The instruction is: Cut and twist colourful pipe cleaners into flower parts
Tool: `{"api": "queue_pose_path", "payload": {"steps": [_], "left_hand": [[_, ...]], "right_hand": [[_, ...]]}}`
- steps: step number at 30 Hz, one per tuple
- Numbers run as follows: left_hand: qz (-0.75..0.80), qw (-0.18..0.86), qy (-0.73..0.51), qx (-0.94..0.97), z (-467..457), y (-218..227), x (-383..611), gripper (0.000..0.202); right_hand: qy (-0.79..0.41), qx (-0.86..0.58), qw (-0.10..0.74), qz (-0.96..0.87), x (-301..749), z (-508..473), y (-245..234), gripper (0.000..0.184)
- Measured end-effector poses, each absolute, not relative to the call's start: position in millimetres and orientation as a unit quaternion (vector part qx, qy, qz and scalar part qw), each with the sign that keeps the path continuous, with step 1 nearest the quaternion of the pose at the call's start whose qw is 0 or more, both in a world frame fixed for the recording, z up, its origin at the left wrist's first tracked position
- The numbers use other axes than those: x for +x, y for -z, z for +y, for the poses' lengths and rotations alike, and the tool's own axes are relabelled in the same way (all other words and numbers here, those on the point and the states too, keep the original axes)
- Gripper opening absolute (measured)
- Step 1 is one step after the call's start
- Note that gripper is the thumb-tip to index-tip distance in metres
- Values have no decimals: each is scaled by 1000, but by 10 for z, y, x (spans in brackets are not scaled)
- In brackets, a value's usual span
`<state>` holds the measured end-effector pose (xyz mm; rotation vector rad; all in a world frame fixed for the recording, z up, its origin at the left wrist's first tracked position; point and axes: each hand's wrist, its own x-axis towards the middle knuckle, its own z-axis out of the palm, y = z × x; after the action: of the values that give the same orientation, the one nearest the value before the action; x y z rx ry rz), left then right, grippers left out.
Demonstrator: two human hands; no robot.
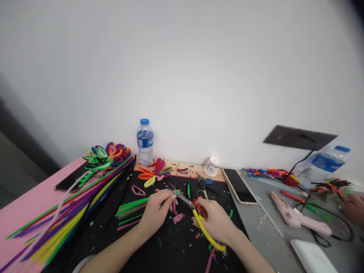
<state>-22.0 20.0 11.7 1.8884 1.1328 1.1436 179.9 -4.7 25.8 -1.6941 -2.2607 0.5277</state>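
My left hand (159, 208) is closed in a pinch at the middle of the black mat (170, 254), with a small green piece (178, 192) at its fingertips. In my right hand (217, 220) are scissors (183, 198) with red handles, their blades pointing left to the green piece and my left fingertips. A curved yellow strip (209, 235) hangs along my right hand. Green and pink pipe cleaners (132, 212) lie beside my left hand. Below the blades is a pink loop (178, 217), and small scraps are scattered around.
Long coloured pipe cleaners (76, 212) and a bundle of loops (106, 155) lie left. A water bottle (145, 142), paper cup (212, 167), keys (202, 184) and phone (239, 185) stand or lie behind. Rightward are a pink glue gun (301, 220), its cable and another person's hand (354, 208).
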Motion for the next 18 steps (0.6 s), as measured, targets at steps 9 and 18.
{"api": "queue_pose_path", "payload": {"steps": [9,18], "left_hand": [[435,307,-425,732,190,-109,-228,35],[424,310,-434,732,193,-106,-229,32]], "right_hand": [[-205,-583,133,-775,1788,-27,-256,18],[-208,-570,142,-782,1796,-27,-223,21]]}}
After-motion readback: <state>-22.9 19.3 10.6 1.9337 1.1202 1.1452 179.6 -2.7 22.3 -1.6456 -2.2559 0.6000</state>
